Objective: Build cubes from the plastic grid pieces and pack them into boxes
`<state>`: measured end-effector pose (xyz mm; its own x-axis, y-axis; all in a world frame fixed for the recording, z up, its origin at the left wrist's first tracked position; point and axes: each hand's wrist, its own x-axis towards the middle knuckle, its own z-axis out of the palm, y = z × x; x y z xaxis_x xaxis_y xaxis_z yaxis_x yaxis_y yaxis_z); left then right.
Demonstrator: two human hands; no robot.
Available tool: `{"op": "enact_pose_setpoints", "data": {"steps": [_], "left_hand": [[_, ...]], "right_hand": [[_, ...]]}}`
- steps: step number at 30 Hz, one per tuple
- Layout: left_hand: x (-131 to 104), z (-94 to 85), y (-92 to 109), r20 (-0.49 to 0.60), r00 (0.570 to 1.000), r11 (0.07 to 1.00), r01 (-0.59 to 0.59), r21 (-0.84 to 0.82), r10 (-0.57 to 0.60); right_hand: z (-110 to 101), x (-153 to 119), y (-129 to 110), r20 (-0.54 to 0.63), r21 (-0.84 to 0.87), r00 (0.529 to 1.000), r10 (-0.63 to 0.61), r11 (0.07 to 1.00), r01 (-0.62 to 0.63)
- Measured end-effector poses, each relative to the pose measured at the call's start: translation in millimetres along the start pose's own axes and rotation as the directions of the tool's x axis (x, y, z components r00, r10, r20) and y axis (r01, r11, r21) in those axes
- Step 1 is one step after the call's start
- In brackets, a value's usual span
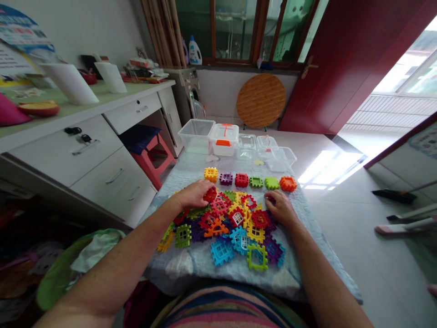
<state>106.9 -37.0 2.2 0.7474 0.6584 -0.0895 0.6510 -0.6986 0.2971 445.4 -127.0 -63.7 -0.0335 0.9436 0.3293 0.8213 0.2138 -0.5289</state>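
Observation:
Colourful square plastic pieces with notched edges lie in a loose heap on the cloth-covered table (184,269). Behind the heap runs a row of small stacks: yellow (210,174), purple (226,179), red (241,180), dark green (256,182), light green (272,183) and orange (288,183). My left hand (196,193) is at the heap's back left, its fingers closed on a red piece (210,195). At the heap's right edge rests my right hand (280,207), fingers curled near the purple and red pieces; whether anything is in them is hidden.
Clear plastic boxes, one a lidded box with orange latches (223,140), stand along the table's far edge. A white drawer desk (99,150) and a red stool (153,155) are to the left. A green basket (51,282) with cloths sits at the lower left.

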Motion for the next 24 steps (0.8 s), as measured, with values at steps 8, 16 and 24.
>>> {"op": "enact_pose_setpoints", "data": {"steps": [8,16,24], "left_hand": [[-3,-23.5,-1,0.020,1.000,1.000,0.021,0.012,-0.021],[-3,-50.5,27,0.055,0.992,0.993,-0.111,-0.032,0.113],[21,-36.1,47,0.267,0.936,0.969,-0.244,0.027,0.228]], "right_hand": [[1,0,1,-0.006,-0.010,1.000,-0.009,1.000,0.009],[1,0,0,-0.002,-0.002,1.000,0.000,1.000,0.000],[0,-1,1,0.000,-0.002,1.000,0.002,1.000,-0.002]]}}
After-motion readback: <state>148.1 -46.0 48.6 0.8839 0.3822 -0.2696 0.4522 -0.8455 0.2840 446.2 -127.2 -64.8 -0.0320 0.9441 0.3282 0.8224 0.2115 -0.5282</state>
